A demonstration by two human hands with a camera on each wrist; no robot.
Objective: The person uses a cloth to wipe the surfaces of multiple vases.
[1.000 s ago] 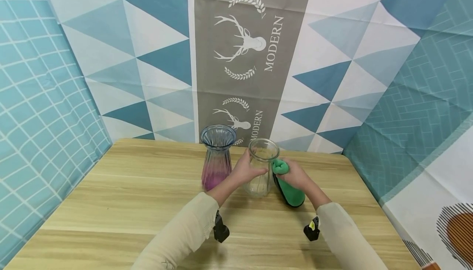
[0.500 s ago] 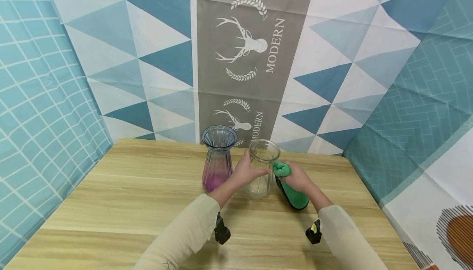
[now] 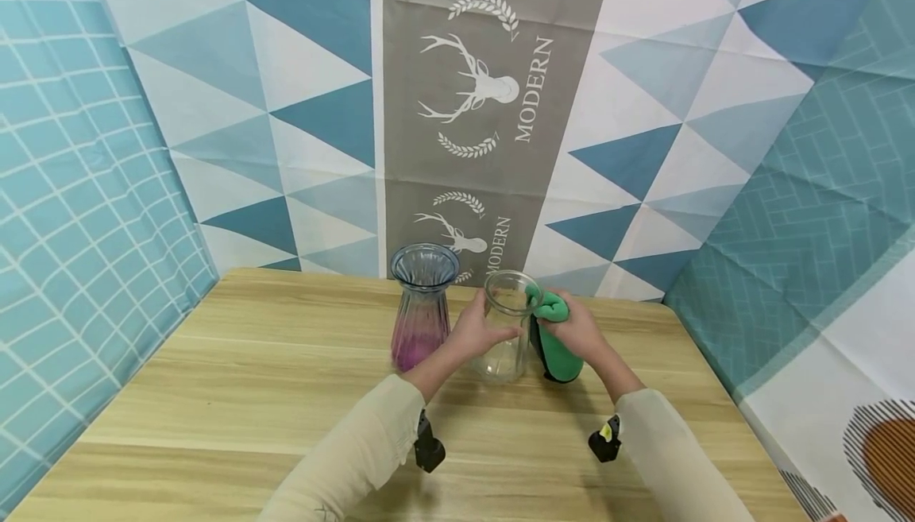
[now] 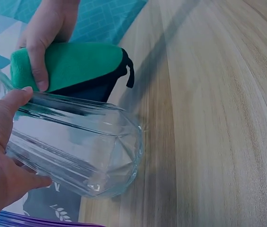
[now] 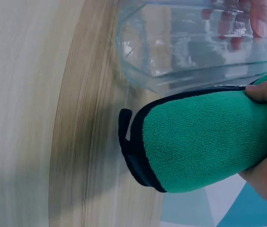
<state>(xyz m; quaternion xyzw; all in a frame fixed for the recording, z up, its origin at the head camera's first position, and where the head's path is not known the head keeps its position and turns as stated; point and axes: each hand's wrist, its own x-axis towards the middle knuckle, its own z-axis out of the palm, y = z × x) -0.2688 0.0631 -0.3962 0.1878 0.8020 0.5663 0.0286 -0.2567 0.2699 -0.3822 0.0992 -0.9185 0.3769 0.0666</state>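
Observation:
A clear glass vase (image 3: 503, 351) stands upright on the wooden table, its wide rim facing up. My left hand (image 3: 480, 330) grips it around the neck, thumb on the near side. On the vase's right, my right hand (image 3: 577, 331) holds a folded green cloth (image 5: 204, 137) with dark edging and a small black loop. The upper end of the cloth overlaps the vase's rim in the head view, and its lower part hangs along the vase's side. The left wrist view shows the cloth (image 4: 84, 66) right beside the glass, with the right thumb pressed on it.
A second vase (image 3: 422, 315), ribbed, blue at the top and purple at the base, stands just left of the clear one. The wooden table (image 3: 214, 395) ends at a patterned wall covering (image 3: 314, 148) behind both vases.
The right hand has moved slightly up with the cloth, whose top now reaches the vase's rim and whose lower end has swung left. The left hand keeps its hold on the vase.

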